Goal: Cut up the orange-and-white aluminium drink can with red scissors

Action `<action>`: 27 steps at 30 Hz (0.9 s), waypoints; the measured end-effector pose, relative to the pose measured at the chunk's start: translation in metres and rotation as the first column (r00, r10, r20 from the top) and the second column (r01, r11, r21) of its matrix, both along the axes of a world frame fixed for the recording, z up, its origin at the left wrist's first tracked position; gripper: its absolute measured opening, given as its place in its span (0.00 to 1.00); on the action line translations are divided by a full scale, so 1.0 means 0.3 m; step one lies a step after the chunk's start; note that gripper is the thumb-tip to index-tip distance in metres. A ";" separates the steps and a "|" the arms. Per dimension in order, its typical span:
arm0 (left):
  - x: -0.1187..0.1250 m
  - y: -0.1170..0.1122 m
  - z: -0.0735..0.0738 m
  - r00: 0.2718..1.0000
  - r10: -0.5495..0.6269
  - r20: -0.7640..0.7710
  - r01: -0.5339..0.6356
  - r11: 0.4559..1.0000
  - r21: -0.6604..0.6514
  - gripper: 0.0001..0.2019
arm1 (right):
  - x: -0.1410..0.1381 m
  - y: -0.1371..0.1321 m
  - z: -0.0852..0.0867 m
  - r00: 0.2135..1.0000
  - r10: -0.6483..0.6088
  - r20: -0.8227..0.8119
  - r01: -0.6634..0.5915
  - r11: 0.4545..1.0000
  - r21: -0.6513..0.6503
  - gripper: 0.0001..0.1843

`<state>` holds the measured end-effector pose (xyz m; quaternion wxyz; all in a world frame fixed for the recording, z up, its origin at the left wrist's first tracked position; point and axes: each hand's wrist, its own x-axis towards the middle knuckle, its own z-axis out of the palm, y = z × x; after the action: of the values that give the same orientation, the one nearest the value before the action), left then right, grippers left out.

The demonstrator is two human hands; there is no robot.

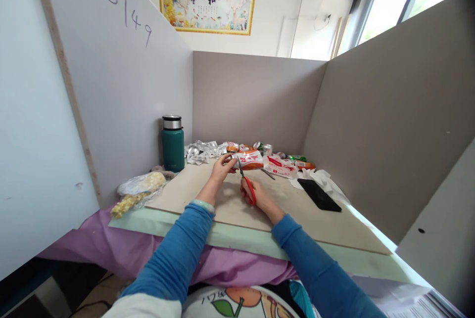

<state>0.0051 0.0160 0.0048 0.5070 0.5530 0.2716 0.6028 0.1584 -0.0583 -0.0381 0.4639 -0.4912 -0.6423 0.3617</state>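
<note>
My left hand (222,167) is closed on the left end of a shiny orange-and-white printed piece (252,159), which it holds just above the board. Whether this is sheet metal from a can or a wrapper, I cannot tell. In my right hand (259,194) is a pair of scissors with red handles (251,192). Its fingers are wrapped round the handles, and the dark blades point up and away, meeting the printed piece near my left fingertips. How far apart the blades are is hard to make out.
A beige board (208,194) covers the table. Behind my hands lie silvery scraps (200,152), cans (267,149) and a red-and-white wrapper (280,166). A green bottle (172,145) and bagged yellow food (141,189) stand left, a black phone (319,195) and white tissue (326,182) right. Partitions (256,100) enclose the table.
</note>
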 end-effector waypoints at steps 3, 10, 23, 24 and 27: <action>-0.001 0.001 -0.004 1.000 0.006 0.007 -0.006 1.000 0.026 0.29 | 0.001 0.013 -0.007 0.995 0.063 -0.073 -0.066 0.997 -0.030 0.32; 0.003 0.019 -0.014 0.996 0.092 0.015 -0.093 0.986 0.137 0.29 | -0.001 0.024 -0.007 0.994 0.043 -0.100 -0.050 0.997 -0.065 0.30; -0.003 0.010 -0.012 0.997 0.033 -0.070 -0.030 0.998 0.051 0.29 | -0.010 -0.025 0.028 0.999 -0.030 0.018 0.031 0.999 -0.041 0.27; -0.003 0.007 -0.011 0.997 0.022 -0.076 -0.019 0.999 0.043 0.29 | -0.010 -0.027 0.030 1.000 -0.023 0.019 0.024 0.999 -0.040 0.27; -0.005 -0.001 -0.008 0.995 -0.001 -0.096 0.002 1.000 0.018 0.30 | -0.010 -0.032 0.032 1.000 -0.013 0.018 0.013 1.000 -0.025 0.28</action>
<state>0.0035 0.0157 0.0025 0.4888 0.5861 0.2898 0.5776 0.1554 -0.0677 -0.0286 0.4543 -0.5043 -0.6388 0.3622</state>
